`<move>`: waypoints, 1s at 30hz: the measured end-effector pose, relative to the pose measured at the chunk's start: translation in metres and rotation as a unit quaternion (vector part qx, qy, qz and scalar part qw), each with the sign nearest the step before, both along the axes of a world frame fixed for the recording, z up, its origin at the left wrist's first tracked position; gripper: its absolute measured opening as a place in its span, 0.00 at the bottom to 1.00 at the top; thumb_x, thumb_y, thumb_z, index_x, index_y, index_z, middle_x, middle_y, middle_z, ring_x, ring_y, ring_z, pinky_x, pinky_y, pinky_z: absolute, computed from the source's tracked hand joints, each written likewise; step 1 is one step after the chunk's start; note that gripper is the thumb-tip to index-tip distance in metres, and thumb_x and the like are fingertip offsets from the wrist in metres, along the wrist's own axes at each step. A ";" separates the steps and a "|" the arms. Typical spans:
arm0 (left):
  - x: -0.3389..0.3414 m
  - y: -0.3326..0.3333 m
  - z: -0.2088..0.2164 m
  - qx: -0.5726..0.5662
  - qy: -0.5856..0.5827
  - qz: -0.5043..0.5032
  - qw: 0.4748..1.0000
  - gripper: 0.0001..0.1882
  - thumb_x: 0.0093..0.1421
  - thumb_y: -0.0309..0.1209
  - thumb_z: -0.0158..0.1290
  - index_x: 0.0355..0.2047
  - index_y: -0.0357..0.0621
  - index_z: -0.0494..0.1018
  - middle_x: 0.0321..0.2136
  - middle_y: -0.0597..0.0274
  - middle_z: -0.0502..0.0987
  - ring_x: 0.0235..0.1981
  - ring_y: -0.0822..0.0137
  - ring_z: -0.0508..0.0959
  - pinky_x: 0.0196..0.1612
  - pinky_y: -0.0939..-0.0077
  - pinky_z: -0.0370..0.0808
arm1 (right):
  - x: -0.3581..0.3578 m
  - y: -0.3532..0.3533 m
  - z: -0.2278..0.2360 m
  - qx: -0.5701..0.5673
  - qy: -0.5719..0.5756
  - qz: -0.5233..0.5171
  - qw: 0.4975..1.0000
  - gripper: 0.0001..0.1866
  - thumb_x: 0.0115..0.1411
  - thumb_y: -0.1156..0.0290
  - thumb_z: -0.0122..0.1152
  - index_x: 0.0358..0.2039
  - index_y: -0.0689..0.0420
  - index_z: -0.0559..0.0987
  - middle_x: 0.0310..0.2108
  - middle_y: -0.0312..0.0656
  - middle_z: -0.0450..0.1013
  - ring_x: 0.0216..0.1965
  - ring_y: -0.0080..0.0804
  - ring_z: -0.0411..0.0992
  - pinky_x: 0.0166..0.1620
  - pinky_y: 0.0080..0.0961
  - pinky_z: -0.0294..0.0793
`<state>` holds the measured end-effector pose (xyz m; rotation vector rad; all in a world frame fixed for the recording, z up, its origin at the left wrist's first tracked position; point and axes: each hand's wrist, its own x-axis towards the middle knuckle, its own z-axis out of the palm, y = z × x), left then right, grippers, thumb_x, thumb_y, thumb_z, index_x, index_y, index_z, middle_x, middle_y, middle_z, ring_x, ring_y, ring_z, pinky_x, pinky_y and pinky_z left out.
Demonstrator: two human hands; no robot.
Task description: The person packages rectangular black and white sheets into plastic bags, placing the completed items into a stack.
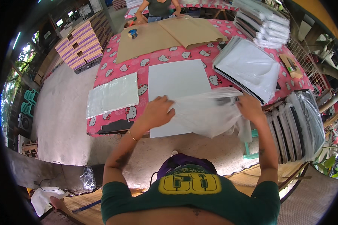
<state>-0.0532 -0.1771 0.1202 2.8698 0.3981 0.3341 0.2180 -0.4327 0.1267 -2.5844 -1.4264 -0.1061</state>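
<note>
A thin, clear plastic bag [206, 114] stretches, crumpled, between my two hands over the near edge of the table. My right hand [250, 107] is closed on its right end. At its left end my left hand [157, 111] has curled fingers that pinch the plastic. Beneath the bag lies a large white sheet [178, 78], flat, its near end reaching past the table edge. Left of it is a flat stack of clear plastic sleeves [114, 94]. To the right, a fanned pile of plastic-wrapped flat pieces [248, 65] rests on the table.
A pink patterned cloth covers the table [154, 69]. Brown paper [150, 41] with a tape roll [132, 33] lies at the far side, where another person [159, 8] stands. Wrapped stacks [264, 24] are at far right, more wrapped panels [294, 127] at near right, boxes [80, 45] at left.
</note>
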 end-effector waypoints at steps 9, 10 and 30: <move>-0.070 0.075 0.042 -0.289 -0.185 -0.094 0.935 0.22 0.59 0.48 0.48 0.35 0.37 0.72 0.42 0.47 0.72 0.44 0.52 0.75 0.50 0.48 0.70 | 0.016 -0.054 -0.011 0.041 0.385 0.207 0.898 0.16 0.55 0.61 0.61 0.32 0.64 0.80 0.29 0.44 0.70 0.43 0.35 0.68 0.45 0.27 0.67; -0.060 0.051 0.056 -0.522 -0.270 -0.083 0.805 0.17 0.60 0.43 0.47 0.34 0.39 0.72 0.36 0.50 0.73 0.38 0.54 0.77 0.43 0.53 0.75 | 0.018 -0.057 -0.011 0.034 0.430 0.216 0.876 0.17 0.55 0.59 0.61 0.32 0.64 0.79 0.30 0.43 0.70 0.45 0.34 0.68 0.46 0.27 0.66; -0.071 -0.001 0.018 -0.763 -0.239 -0.074 0.597 0.20 0.60 0.41 0.51 0.46 0.38 0.71 0.39 0.51 0.77 0.44 0.57 0.76 0.53 0.59 0.67 | 0.033 -0.042 -0.013 -0.201 0.497 0.320 0.781 0.16 0.58 0.61 0.60 0.43 0.57 0.76 0.33 0.31 0.71 0.32 0.20 0.67 0.38 0.21 0.69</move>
